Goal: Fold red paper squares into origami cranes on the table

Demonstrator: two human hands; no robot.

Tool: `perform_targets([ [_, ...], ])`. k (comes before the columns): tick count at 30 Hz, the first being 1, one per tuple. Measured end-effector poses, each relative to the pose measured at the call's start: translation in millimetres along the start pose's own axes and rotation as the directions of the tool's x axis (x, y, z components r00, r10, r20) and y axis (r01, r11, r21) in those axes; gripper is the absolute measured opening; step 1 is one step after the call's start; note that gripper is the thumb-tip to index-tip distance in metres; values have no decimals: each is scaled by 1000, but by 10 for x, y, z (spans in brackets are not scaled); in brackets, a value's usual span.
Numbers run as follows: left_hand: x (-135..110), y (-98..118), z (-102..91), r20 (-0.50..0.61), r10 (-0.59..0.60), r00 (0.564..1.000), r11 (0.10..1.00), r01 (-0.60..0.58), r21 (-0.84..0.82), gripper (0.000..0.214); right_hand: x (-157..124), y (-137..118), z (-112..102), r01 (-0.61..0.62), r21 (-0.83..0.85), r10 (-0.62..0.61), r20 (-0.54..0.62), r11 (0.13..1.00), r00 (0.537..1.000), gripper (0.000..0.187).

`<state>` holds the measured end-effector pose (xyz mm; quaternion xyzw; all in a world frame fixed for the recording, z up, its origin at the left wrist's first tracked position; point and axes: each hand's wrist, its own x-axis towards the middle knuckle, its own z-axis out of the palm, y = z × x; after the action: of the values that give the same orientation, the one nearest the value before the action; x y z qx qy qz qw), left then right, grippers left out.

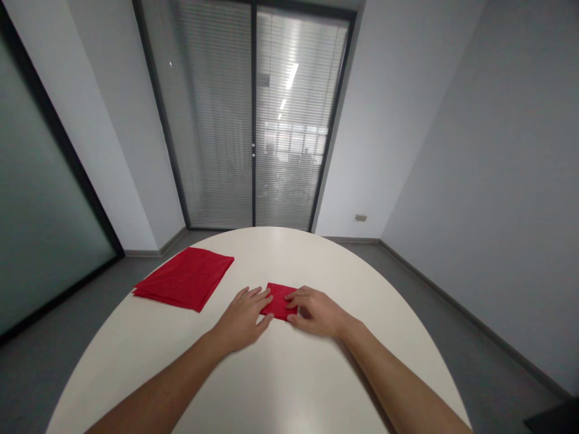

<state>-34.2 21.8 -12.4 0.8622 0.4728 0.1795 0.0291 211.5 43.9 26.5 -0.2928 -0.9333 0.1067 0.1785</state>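
A small red cloth (279,303), folded into a flat packet, lies on the white table between my hands. My left hand (246,314) rests at its left side with fingers stretched out and spread, the fingertips touching the packet. My right hand (316,310) has its fingers curled over the right side, with the thumb at the near right corner. This hand covers the packet's right edge. Farther left lies a larger stack of red cloths (187,280), spread flat with its layered edges showing, apart from both hands.
The round white table (280,386) has its curved far edge just beyond the cloths. Behind it stand a glass partition with blinds (221,120) and grey-white walls (497,150). A frosted glass panel (36,199) is at the left. A dark object (554,417) shows at lower right.
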Motion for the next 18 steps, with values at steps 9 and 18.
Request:
perform_targets([
  [9,36,32,-72,-141,100,985,989,-113,-92,20,16,16,24,-38,-82,39,8,996,999,24],
  [18,46,39,-75,-111,102,989,991,-111,-80,18,2,65,21,-44,-53,45,22,998,999,32],
])
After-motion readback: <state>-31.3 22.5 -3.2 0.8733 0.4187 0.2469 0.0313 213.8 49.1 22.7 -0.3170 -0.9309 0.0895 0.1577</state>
